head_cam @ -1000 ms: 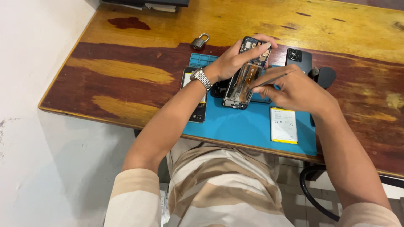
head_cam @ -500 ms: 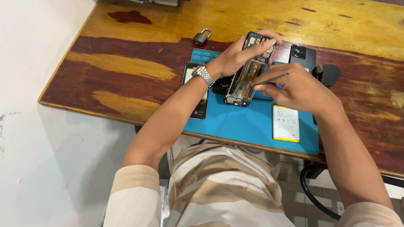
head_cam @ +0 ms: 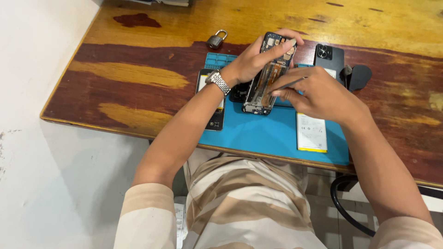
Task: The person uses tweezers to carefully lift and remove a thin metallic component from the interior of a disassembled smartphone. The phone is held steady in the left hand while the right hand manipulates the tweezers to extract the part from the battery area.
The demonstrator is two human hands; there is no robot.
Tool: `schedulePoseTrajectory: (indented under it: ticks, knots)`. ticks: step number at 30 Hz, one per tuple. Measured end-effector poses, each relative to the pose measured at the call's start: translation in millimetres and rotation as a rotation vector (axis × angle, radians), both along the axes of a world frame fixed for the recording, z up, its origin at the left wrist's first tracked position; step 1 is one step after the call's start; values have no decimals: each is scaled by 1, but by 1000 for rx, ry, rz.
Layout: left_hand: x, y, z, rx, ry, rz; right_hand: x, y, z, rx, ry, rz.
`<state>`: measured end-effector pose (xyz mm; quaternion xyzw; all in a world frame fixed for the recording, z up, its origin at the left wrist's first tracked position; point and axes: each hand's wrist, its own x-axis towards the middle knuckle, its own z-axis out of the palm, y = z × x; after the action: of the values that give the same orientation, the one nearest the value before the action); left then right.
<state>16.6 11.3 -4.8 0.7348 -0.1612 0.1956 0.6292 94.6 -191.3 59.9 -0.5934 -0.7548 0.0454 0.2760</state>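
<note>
Worn wooden tabletop (head_cam: 138, 74), red-brown and yellow, seen from above by a seated person in a beige striped shirt; a pale floor lies to the left.

Nearest the body, a blue repair mat (head_cam: 267, 136) lies along the table's front edge. On its right part rests a flat white phone battery (head_cam: 311, 133) with a yellow lower edge, apart from the hands. At the mat's left edge a dark phone screen panel (head_cam: 213, 115) lies partly under the left forearm.

Above the mat's middle, the left hand (head_cam: 251, 62), with a metal wristwatch (head_cam: 218, 82), grasps the upper end of an opened smartphone (head_cam: 267, 74), fingers wrapped over its top, holding it tilted with its lower end resting on the mat. Its back is off, and circuit boards and a copper-coloured flex cable are exposed.

The right hand (head_cam: 318, 94) is bent at the wrist and pinches a thin metal tool (head_cam: 288, 84), probably tweezers, whose tip points into the phone's middle.

Judging by this, the phone is already disassembled and work on its inner parts is under way; nothing is reassembled.

Farther back lie a dark back cover (head_cam: 329, 57) with camera lenses, a small black object beside it, and a padlock (head_cam: 215, 40).
</note>
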Motion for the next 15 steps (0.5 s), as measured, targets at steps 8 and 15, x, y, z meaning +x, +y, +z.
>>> schedulePoseTrajectory:
  ticks: [8,15]
  knots:
    - [-3,1,2,3,7,-20,-3,4,-3,-148,23,-59]
    - [-5,2,3,-25,24,-48,-3,5,-4,-83,38,13]
